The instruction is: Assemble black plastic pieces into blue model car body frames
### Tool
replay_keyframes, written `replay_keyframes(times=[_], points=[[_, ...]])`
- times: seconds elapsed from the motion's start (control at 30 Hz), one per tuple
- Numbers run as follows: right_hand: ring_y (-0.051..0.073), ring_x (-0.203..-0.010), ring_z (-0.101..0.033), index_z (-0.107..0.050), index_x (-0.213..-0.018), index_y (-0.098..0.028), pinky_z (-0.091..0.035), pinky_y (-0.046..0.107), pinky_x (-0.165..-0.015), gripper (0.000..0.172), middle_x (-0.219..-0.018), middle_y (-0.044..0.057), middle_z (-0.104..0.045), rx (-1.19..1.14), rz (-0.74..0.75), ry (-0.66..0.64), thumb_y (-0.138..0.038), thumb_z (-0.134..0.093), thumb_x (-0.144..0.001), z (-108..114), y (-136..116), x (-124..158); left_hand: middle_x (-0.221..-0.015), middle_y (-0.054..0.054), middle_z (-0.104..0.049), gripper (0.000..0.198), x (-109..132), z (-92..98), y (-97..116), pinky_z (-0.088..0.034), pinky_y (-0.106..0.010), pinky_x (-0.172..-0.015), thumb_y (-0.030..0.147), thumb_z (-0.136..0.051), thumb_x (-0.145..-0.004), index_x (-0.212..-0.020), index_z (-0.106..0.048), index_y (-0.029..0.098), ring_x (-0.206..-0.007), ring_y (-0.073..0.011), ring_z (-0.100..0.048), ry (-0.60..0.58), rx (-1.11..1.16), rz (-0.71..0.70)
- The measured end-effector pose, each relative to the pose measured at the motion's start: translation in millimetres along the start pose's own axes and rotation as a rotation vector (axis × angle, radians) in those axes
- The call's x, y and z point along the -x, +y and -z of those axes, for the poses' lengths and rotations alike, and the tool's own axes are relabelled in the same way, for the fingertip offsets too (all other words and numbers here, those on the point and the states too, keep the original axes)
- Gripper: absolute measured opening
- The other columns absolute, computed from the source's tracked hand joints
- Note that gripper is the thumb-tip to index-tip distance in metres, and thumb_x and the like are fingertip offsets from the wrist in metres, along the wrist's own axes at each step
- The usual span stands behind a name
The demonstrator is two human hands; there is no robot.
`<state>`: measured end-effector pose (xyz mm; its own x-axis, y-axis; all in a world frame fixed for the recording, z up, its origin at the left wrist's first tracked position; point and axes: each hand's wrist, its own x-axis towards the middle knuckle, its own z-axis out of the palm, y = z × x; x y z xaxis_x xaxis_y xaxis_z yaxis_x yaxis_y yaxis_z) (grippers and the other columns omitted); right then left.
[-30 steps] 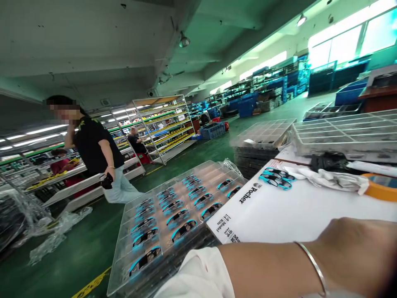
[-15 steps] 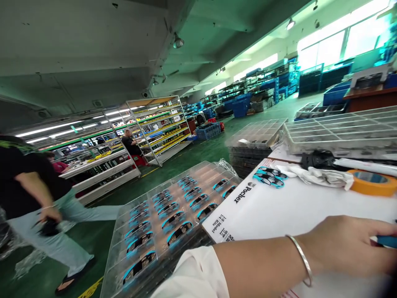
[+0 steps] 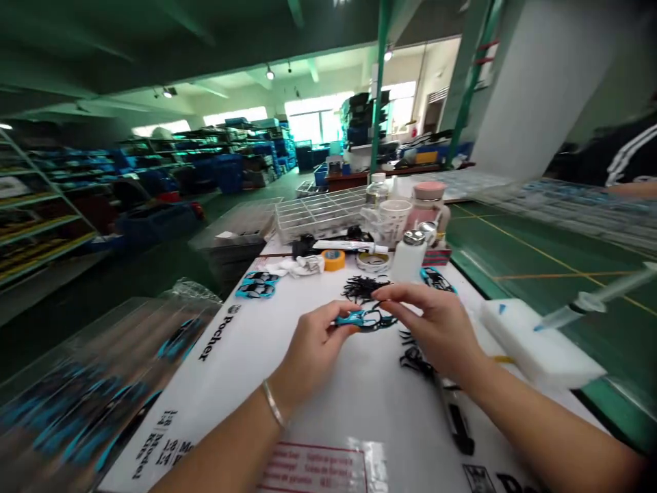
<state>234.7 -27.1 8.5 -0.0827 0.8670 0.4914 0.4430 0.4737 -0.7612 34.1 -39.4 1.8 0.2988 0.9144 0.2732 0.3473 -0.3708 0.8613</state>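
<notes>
My left hand (image 3: pixel 313 349) and my right hand (image 3: pixel 436 329) meet over the white table top (image 3: pixel 328 411). Together they pinch a small blue and black plastic part (image 3: pixel 365 319), the left hand at its left end, the right hand at its right end. A heap of small black parts (image 3: pixel 363 286) lies just beyond the hands. More black pieces (image 3: pixel 413 357) and a dark tool (image 3: pixel 454 418) lie on the table under my right wrist. Two finished blue parts (image 3: pixel 255 284) rest at the left of the table.
A clear tray of blue parts (image 3: pixel 87 397) stands at the left edge. At the back are a yellow tape roll (image 3: pixel 333 259), a white cloth (image 3: pixel 298 266), a white bottle (image 3: pixel 410 255), cups and a gridded tray (image 3: pixel 321 212). A white foam block (image 3: pixel 538 342) with a syringe (image 3: pixel 590 301) sits right.
The view has swung right, from the tray and aisle to the table. My left hand has come in from the table edge and both hands now hold the blue and black part.
</notes>
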Motion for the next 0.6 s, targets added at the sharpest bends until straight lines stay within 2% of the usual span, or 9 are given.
replay_keyframes(times=[0.1,0.27,0.47,0.6], points=[[0.021,-0.088,-0.068,-0.072,-0.092,-0.025,-0.052,0.032,-0.079,0.013,-0.093,0.001,-0.073,-0.005,0.016,-0.039,-0.026,-0.061,-0.085,-4.8,-5.2,3.4,-0.107,-0.001,-0.068,0.024,3.4,-1.8,3.4,-0.051,-0.028,-0.078,0.023,-0.056,-0.089,-0.112,-0.064,0.024,-0.091,-0.0187,-0.064,0.003,-0.040,0.000],[0.019,-0.087,-0.068,-0.072,-0.092,-0.025,-0.051,0.030,-0.077,0.012,-0.093,0.000,-0.073,0.021,0.047,-0.077,-0.026,-0.060,-0.086,-5.2,-4.2,7.3,-0.108,-0.002,-0.068,0.024,5.1,-3.1,2.9,-0.052,-0.029,-0.082,0.021,-0.057,-0.089,-0.111,-0.065,0.024,-0.097,-0.0196,-0.063,0.025,-0.038,-0.034],[0.019,-0.083,-0.067,-0.072,-0.091,-0.027,-0.050,0.030,-0.072,0.012,-0.091,-0.001,-0.073,0.073,0.018,-0.074,-0.030,-0.062,-0.086,-8.9,-0.6,5.3,-0.110,-0.002,-0.068,0.025,6.0,-4.8,4.6,-0.051,-0.030,-0.091,0.019,-0.057,-0.089,-0.112,-0.065,0.024,-0.101,-0.0193,-0.063,0.057,-0.025,-0.066],[0.022,-0.083,-0.068,-0.073,-0.091,-0.026,-0.051,0.030,-0.066,0.014,-0.091,0.001,-0.073,0.080,-0.016,-0.060,-0.034,-0.063,-0.085,-7.9,2.4,5.8,-0.106,-0.003,-0.069,0.024,5.6,-3.5,3.2,-0.051,-0.031,-0.091,0.017,-0.059,-0.087,-0.110,-0.066,0.023,-0.099,-0.0198,-0.063,0.073,-0.034,-0.098]])
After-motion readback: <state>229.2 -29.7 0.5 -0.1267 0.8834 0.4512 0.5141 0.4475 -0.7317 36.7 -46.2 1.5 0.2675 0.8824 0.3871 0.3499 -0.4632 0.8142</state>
